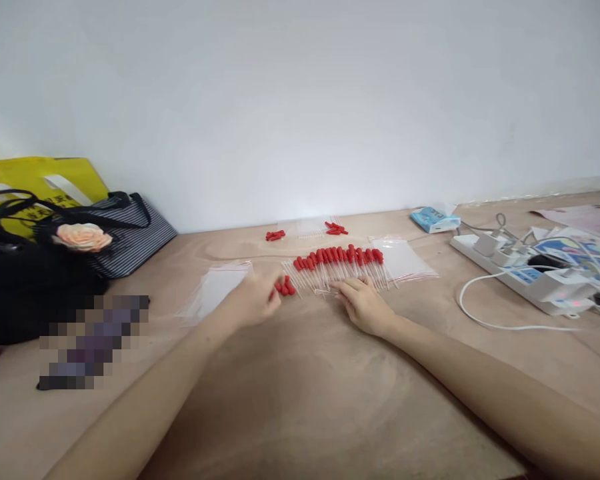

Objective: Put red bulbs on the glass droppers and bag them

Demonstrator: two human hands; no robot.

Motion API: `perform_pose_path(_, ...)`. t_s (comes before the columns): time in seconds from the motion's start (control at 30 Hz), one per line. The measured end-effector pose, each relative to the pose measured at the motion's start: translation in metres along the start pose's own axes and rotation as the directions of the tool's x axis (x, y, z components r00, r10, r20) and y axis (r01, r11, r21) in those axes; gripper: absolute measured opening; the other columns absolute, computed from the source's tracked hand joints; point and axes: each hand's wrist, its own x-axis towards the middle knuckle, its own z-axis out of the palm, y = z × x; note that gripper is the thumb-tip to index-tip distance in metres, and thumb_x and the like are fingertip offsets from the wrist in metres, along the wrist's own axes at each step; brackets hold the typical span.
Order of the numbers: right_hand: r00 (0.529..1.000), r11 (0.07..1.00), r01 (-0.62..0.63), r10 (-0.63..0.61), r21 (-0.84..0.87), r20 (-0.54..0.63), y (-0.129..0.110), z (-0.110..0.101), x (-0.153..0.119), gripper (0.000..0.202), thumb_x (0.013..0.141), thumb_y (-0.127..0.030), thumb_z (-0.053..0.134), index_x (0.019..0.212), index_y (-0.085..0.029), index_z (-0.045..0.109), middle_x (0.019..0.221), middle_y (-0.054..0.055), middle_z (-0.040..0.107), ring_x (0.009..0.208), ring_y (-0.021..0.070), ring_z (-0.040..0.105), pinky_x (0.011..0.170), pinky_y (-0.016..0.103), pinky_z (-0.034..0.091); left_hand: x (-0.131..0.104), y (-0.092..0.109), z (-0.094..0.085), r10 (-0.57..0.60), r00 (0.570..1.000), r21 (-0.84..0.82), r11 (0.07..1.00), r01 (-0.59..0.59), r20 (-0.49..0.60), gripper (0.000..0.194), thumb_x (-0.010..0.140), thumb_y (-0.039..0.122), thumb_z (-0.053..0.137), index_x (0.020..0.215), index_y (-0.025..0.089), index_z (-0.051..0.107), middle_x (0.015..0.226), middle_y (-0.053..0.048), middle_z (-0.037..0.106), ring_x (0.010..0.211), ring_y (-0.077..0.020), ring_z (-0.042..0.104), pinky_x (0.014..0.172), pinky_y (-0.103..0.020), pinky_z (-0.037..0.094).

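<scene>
Mostly, a plain white wall [300,100] fills the upper half, meeting a brown table [300,400] with a faint swirling grain. On the left, a black bag [35,293], a yellow bag [83,175] and a striped bag [143,240] crowd together; at right lies a white power strip [480,255] with plugs and cables. Between them, the left hand [253,297] is blurred, fingers curled; whether it grasps anything, I cannot tell. The right hand [365,303] rests low, fingers bent at the near ends of the sticks [337,272]; its grip is unclear too. Clear sleeves [220,287] lie left of the sticks, a blue pack [430,220] near the wall. Red tips [333,255] line the sticks' far ends; loose red pieces [286,287] sit just beside the left hand.
</scene>
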Motion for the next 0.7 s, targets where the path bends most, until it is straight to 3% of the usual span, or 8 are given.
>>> perform_pose_path(0.07, 1.0, 0.999, 0.025, -0.025, -0.03, 0.009, 0.0, 0.0, 0.0, 0.023, 0.086, -0.015, 0.037, 0.1, -0.017, 0.055, 0.089, 0.007, 0.061, 0.082, 0.0186, 0.052, 0.075, 0.033, 0.028, -0.012, 0.014, 0.008, 0.114, 0.988, 0.079, 0.989, -0.122, 0.1, 0.013, 0.071, 0.009, 0.043, 0.08, 0.018, 0.047, 0.069, 0.0, 0.055, 0.056, -0.014, 0.052, 0.053, -0.024, 0.038)
perform_pose_path(0.1, 0.999, 0.999, 0.034, -0.033, -0.038, 0.009, 0.0, 0.0, 0.0, 0.022, 0.086, -0.015, 0.037, 0.098, -0.017, 0.056, 0.087, 0.007, 0.06, 0.081, 0.0184, 0.052, 0.075, 0.033, 0.028, -0.017, 0.017, 0.014, 0.15, 0.984, 0.082, 0.984, -0.158, 0.1, 0.011, 0.072, 0.009, 0.044, 0.078, 0.018, 0.048, 0.072, -0.001, 0.055, 0.059, -0.0147, 0.053, 0.055, -0.025, 0.04)
perform_pose_path(0.2, 0.999, 0.998, 0.046, -0.046, -0.031, -0.003, 0.0, 0.0, 0.0, 0.021, 0.085, -0.013, 0.037, 0.093, -0.017, 0.056, 0.087, 0.006, 0.06, 0.08, 0.0176, 0.051, 0.076, 0.033, 0.028, -0.026, 0.016, 0.035, 0.208, 0.977, -0.062, 0.976, -0.21, -0.04, 0.01, 0.081, 0.016, 0.043, 0.077, 0.017, 0.052, 0.08, -0.004, 0.056, 0.071, -0.0151, 0.055, 0.064, -0.026, 0.044)
perform_pose_path(0.33, 0.998, 0.998, 0.04, -0.038, 0.039, -0.039, -0.003, -0.001, 0.0, 0.018, 0.084, -0.011, 0.036, 0.09, -0.016, 0.053, 0.086, 0.005, 0.061, 0.079, 0.016, 0.052, 0.075, 0.031, 0.028, -0.027, 0.005, 0.052, 0.202, 0.952, -0.213, 0.944, -0.252, -0.231, 0.016, 0.085, 0.022, 0.043, 0.088, 0.017, 0.058, 0.091, -0.006, 0.059, 0.084, -0.0152, 0.056, 0.076, -0.029, 0.044)
perform_pose_path(0.47, 0.995, 0.992, 0.085, -0.081, 0.091, -0.051, -0.012, 0.0, -0.001, 0.012, 0.083, -0.014, 0.041, 0.086, -0.017, 0.052, 0.08, 0.002, 0.062, 0.073, 0.0138, 0.053, 0.079, 0.032, 0.027, -0.024, 0.007, 0.054, 0.159, 0.952, -0.184, 0.96, -0.211, -0.262, 0.014, 0.084, 0.024, 0.048, 0.088, 0.02, 0.061, 0.087, -0.002, 0.066, 0.089, -0.0172, 0.058, 0.095, -0.043, 0.031)
perform_pose_path(0.53, 0.99, 0.987, 0.136, -0.133, 0.083, -0.047, -0.018, 0.0, -0.002, 0.011, 0.083, -0.015, 0.042, 0.085, -0.017, 0.052, 0.076, 0.001, 0.061, 0.07, 0.0131, 0.052, 0.081, 0.033, 0.026, -0.023, 0.011, 0.053, 0.145, 0.958, -0.177, 0.965, -0.192, -0.249, 0.014, 0.083, 0.025, 0.049, 0.085, 0.02, 0.061, 0.083, -0.001, 0.067, 0.085, -0.0167, 0.059, 0.097, -0.045, 0.027)
perform_pose_path(0.7, 0.975, 0.978, 0.206, -0.204, 0.018, -0.084, -0.027, 0.001, -0.002, 0.013, 0.083, -0.016, 0.041, 0.083, -0.016, 0.054, 0.071, 0.001, 0.059, 0.066, 0.0127, 0.051, 0.081, 0.033, 0.026, -0.021, 0.014, 0.052, 0.156, 0.961, -0.203, 0.958, -0.204, -0.227, 0.014, 0.083, 0.027, 0.049, 0.081, 0.019, 0.06, 0.078, -0.001, 0.066, 0.075, -0.0149, 0.059, 0.087, -0.039, 0.036)
